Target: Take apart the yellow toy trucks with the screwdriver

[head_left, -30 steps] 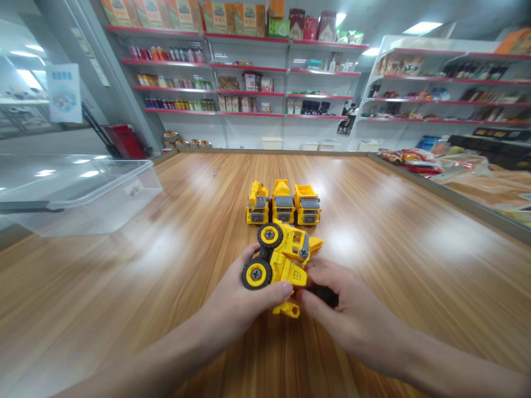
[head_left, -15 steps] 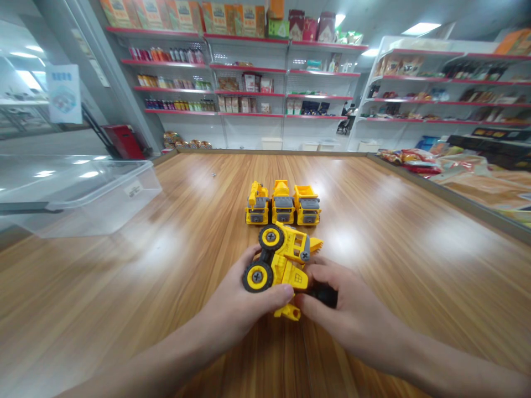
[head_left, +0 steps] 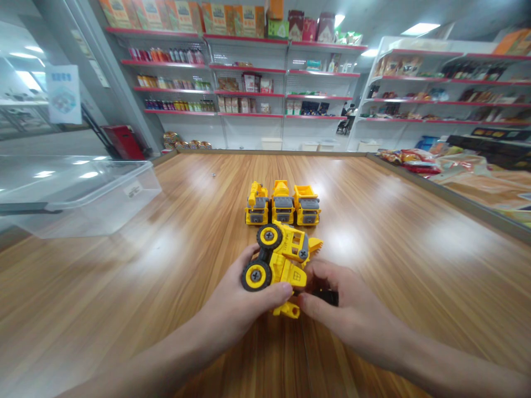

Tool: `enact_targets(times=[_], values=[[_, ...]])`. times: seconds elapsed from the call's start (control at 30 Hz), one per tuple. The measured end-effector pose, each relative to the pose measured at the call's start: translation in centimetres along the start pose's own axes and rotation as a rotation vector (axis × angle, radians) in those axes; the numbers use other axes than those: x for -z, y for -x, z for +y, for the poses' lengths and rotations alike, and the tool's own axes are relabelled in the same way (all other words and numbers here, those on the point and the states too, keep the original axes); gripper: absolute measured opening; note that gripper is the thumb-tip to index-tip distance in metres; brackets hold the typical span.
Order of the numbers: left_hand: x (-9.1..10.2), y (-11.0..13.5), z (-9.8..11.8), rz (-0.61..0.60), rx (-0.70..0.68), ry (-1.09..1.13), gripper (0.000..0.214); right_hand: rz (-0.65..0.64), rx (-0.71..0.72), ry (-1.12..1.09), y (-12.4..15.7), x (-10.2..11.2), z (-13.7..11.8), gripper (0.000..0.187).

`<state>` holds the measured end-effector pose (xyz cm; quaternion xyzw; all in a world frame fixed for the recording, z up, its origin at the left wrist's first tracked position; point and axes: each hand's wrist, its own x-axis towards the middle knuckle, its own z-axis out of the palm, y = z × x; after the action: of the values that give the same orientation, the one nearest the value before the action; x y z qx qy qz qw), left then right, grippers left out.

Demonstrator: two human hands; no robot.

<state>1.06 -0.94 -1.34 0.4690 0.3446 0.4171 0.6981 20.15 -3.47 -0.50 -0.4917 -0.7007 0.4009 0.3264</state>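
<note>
My left hand (head_left: pixel 244 296) grips a yellow toy loader (head_left: pixel 286 257), its thumb across the body. The toy is tipped on its side, with two black wheels with yellow hubs facing left and a toothed bucket at the upper right. At its lower right side, my right hand (head_left: pixel 344 301) has thumb and fingers closed round a black screwdriver (head_left: pixel 327 297). Only part of its dark handle shows; the tip is hidden by the toy and fingers. Just beyond stand a yellow toy crane truck (head_left: pixel 257 205), a mixer truck (head_left: pixel 282 209) and a dump truck (head_left: pixel 307 207), side by side.
A clear plastic bin (head_left: pixel 99 204) stands on the left of the wooden table (head_left: pixel 186 210). A tiny object (head_left: pixel 214 175) lies at the far left. Packaged goods (head_left: pixel 418 160) are beyond the right edge. Stocked shelves (head_left: pixel 249 69) line the back.
The toy loader has shifted very slightly left and up in my left hand. My right fingers have turned a little, and the black handle shows at a different angle.
</note>
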Motion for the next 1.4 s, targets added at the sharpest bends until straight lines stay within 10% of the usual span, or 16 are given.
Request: enact_targets(times=[0.27,0.6,0.83,1.4], values=[[-0.2,0.1,1.0,0.194,-0.024,-0.296,0.062,0.016,-0.048,0.143,0.0,0.1,0.2,0.007],[0.0,0.3,1.2,0.163,-0.135,-0.639,0.064,0.043,-0.017,0.357,0.1,0.1,0.6,0.013],[-0.7,0.7,1.8,0.145,-0.036,-0.483,0.067,-0.077,-0.024,0.065,0.4,-0.6,0.0,0.025],[-0.7,0.3,1.4,0.085,0.071,-0.150,0.068,0.124,0.253,0.270,0.1,-0.6,0.4,0.034]])
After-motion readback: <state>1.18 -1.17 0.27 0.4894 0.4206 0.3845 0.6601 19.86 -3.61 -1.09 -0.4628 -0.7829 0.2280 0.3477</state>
